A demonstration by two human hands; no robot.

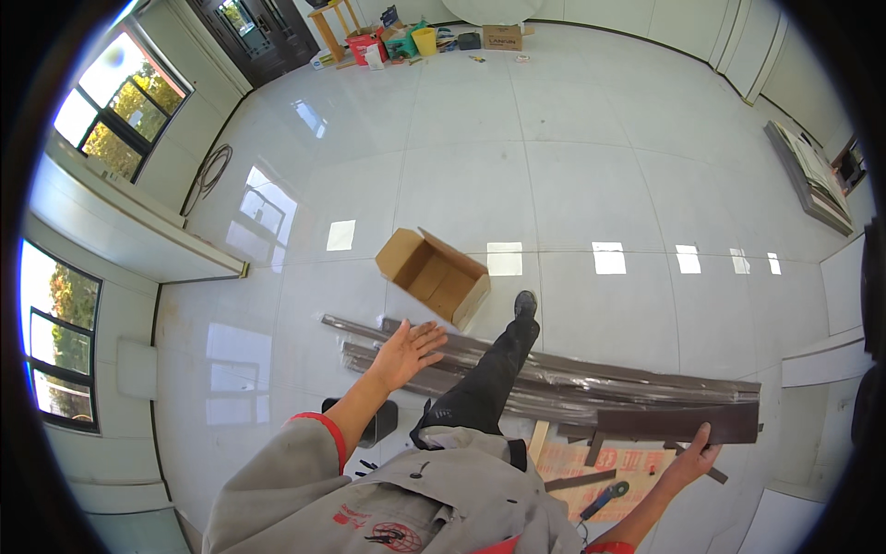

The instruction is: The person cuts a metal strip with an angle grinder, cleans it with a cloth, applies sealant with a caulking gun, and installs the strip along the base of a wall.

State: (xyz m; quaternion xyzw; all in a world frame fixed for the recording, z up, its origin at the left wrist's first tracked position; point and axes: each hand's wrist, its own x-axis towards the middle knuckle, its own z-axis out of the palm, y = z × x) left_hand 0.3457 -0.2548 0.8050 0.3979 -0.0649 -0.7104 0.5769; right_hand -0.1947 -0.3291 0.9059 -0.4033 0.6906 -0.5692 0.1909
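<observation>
Left hand [403, 352]: open, palm showing, fingers spread, holding nothing; raised over the floor above the left end of a bundle of long dark brown strips [554, 379], with the cardboard box [434, 275] at its 1 o'clock, near but apart. Right hand [690, 459]: closed on the lower edge of a flat dark brown plank [678, 423], fingers curled round the rim; plank held roughly level, lying at the right end of the strip bundle, at about 4 o'clock from picture centre. Strip bundle: partly wrapped in clear film, laid on the white tiled floor [572, 157], running from 9 o'clock side near the left hand to 3 o'clock side. Cardboard box: open, flaps out, tilted on one edge, empty as far as visible. Person's leg in dark trousers stretched forward, black shoe [525, 303] just beside the box at its 4 o'clock. Below the plank: a flattened orange-printed carton [637, 466] on the floor with loose short dark offcuts on it, and a small power tool with a green disc [606, 497]; its kind cannot be told surely. Far end, 12 o'clock: wooden stool [334, 26], yellow bucket [424, 41], brown carton [502, 37], mixed small goods. Coiled cable [210, 171] by the wall at 10 o'clock.
</observation>
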